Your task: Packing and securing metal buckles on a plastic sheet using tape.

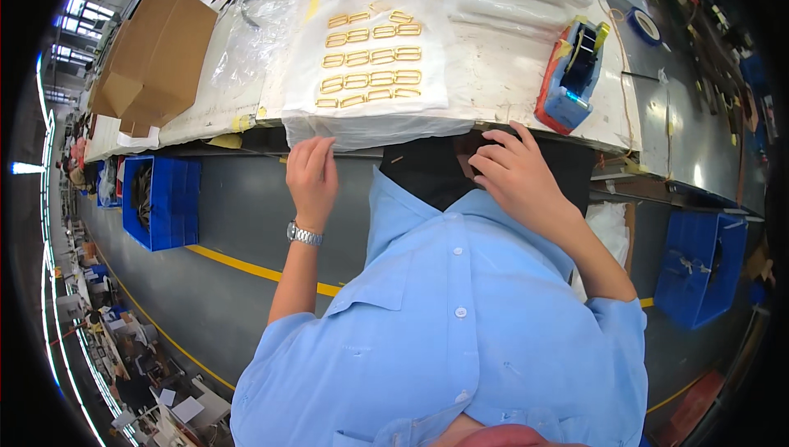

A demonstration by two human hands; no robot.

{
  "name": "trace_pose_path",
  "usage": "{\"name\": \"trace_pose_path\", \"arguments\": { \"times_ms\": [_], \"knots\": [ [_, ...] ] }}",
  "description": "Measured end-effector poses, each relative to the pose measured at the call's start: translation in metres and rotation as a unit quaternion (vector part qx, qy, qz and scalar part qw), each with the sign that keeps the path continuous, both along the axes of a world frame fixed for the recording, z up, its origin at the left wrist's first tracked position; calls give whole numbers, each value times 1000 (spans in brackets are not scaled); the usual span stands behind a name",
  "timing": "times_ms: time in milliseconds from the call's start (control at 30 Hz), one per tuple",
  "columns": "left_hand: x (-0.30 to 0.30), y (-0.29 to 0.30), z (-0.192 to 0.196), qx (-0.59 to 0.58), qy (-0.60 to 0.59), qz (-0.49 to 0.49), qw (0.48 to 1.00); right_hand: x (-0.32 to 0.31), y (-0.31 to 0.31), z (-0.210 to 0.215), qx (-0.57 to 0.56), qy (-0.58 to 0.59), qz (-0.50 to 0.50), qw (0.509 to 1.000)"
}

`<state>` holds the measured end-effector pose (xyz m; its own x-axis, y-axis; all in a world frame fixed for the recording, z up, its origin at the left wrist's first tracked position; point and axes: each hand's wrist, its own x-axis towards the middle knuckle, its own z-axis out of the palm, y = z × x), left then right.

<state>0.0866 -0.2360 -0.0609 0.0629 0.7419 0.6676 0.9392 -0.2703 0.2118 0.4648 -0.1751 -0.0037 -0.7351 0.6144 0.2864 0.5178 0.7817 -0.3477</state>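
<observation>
Gold buckles [371,57] in rows on white plastic sheet [431,57], on table [489,81], sheet draping over the near edge. Left hand [311,172]: fingertips together at the sheet's hanging edge; can't tell if gripping. Right hand [514,169]: fingers loosely bent near table edge, grip unclear. Tape dispenser [573,77] sits right of buckles, cardboard box [168,44] left.

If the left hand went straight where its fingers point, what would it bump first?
Probably the whitish plastic sheet hanging over the front edge of the table. The left hand looks very close to it, maybe touching; depth is hard to judge here.
</observation>
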Motion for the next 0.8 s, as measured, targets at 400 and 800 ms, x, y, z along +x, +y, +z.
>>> {"name": "trace_pose_path", "arguments": {
  "times_ms": [400, 800],
  "knots": [
    [87, 59, 35, -46, 54, -138, 988, 31, -30, 1, -24, 114, -2, 993],
    [100, 20, 21, -57, 22, -132, 989, 86, -53, 4, -169, 331, -222, 901]
  ]
}}
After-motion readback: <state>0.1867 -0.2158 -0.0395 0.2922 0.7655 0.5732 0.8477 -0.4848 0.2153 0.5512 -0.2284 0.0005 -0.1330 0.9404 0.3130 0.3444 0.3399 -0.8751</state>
